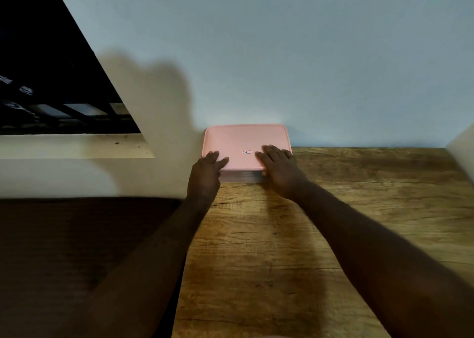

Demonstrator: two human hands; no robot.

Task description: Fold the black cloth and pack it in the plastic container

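Observation:
A plastic container (241, 176) with a clear body and a pink lid (246, 139) sits at the far edge of the wooden table, against the wall. The lid lies on top of it. My left hand (206, 169) rests on the lid's near left corner with its fingers laid flat. My right hand (278, 167) rests on the near right corner, fingers spread on the lid and thumb down at the container's side. No black cloth shows anywhere; the lid and the blurred clear wall hide what is inside.
The wooden table (307, 235) stretches toward me and to the right. A pale wall (282, 55) stands right behind the container. A dark window with bars (51, 94) and its ledge are at the left. Dark floor lies below left.

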